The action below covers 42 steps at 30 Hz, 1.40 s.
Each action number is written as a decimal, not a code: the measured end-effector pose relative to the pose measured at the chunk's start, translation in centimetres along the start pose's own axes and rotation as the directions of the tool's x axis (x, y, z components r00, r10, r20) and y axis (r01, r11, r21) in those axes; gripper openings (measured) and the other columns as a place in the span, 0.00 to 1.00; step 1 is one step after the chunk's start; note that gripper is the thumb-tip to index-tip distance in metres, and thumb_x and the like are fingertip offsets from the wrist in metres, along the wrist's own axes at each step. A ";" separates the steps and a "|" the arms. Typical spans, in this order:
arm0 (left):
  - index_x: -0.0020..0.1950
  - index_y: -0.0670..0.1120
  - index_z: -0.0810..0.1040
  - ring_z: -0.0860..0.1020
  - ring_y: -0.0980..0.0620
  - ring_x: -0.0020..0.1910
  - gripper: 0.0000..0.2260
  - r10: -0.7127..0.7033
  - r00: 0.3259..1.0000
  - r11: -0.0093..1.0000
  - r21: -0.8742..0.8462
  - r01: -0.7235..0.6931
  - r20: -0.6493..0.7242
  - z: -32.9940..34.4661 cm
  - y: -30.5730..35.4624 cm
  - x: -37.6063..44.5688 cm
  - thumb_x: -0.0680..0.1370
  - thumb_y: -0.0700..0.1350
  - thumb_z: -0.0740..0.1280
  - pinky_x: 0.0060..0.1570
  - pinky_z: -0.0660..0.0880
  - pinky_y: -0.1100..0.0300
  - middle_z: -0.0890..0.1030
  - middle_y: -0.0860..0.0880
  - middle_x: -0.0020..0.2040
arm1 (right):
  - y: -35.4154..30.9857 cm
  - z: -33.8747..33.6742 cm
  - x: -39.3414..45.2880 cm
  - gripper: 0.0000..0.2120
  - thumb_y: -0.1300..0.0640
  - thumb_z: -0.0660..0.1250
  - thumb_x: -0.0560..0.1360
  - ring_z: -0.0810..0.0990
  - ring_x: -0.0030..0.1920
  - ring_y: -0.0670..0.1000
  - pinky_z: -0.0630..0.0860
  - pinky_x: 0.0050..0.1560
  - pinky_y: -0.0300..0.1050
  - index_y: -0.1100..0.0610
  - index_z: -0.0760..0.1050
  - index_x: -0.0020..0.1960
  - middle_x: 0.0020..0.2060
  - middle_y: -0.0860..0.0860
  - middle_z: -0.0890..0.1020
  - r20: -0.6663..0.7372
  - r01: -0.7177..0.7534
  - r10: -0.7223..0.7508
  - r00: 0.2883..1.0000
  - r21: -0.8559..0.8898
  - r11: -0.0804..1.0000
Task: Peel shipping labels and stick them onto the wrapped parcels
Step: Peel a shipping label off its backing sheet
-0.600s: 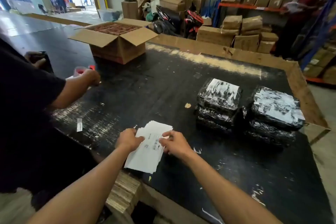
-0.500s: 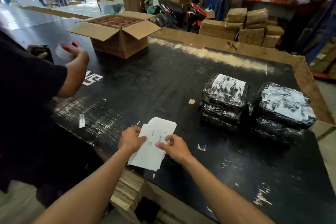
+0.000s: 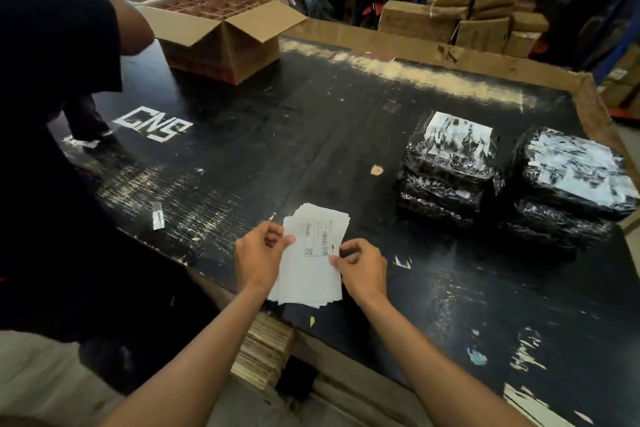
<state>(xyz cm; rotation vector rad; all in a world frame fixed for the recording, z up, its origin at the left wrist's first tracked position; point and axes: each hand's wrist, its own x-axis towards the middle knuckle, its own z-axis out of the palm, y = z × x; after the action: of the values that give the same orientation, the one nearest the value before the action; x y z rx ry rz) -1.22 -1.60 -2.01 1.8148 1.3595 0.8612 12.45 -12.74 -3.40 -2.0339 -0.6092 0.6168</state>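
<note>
the bystander's arm (image 3: 131, 28) has swung up from the table toward the open carton (image 3: 221, 35), uncovering white lettering (image 3: 154, 123), while the right hand (image 3: 362, 270) has shifted to the label stack (image 3: 311, 263)'s right edge.

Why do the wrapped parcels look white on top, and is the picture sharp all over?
Head view: the white patches on the wrapped parcels are glare off shiny film; the label stack between the left hand and right hand is fairly sharp, its print too small to read; the other person's arm is blurred; the wide lens bends the table's far edge.
</note>
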 end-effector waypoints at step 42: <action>0.51 0.43 0.85 0.85 0.50 0.40 0.12 0.233 0.634 0.701 -0.579 0.417 0.737 -6.1 11.6 -5.3 0.71 0.45 0.68 0.38 0.81 0.61 0.86 0.43 0.48 | -9.0 -11.3 -4.0 0.05 0.57 0.68 0.79 0.87 0.40 0.53 0.84 0.40 0.51 0.57 0.80 0.53 0.43 0.54 0.88 -0.054 0.136 -0.132 0.990 0.629 0.766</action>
<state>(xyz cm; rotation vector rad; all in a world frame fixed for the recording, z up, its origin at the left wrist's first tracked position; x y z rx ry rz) -1.65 -8.28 10.45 1.1841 0.4153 0.3359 14.93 -17.88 10.45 -1.3406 -0.4538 0.6239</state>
